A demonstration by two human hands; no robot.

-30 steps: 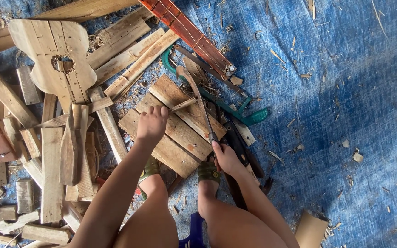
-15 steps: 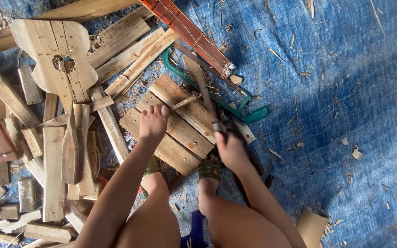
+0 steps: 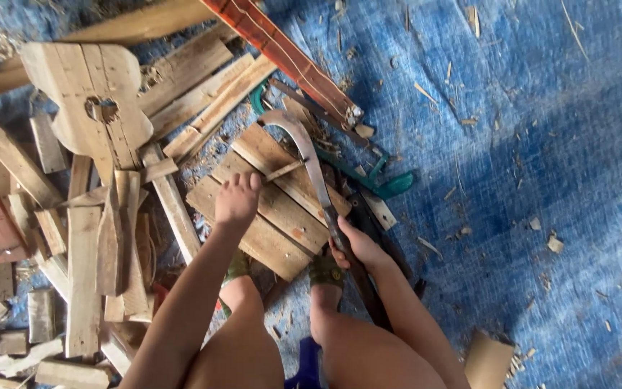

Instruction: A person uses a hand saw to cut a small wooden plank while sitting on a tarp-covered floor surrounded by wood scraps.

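A blue tarp (image 3: 541,180) strewn with chips covers the ground. A board panel (image 3: 268,209) lies under both hands. The right hand (image 3: 354,248) is closed around the handle of a curved blade (image 3: 304,144), which reaches up across the panel. The left hand (image 3: 237,200) pinches a thin wood stick (image 3: 282,171) against the panel, just left of the blade.

Soft, even daylight, no glare; a broad dim shadow across the tarp (image 3: 541,180) (right side), corners slightly soft and stretched.
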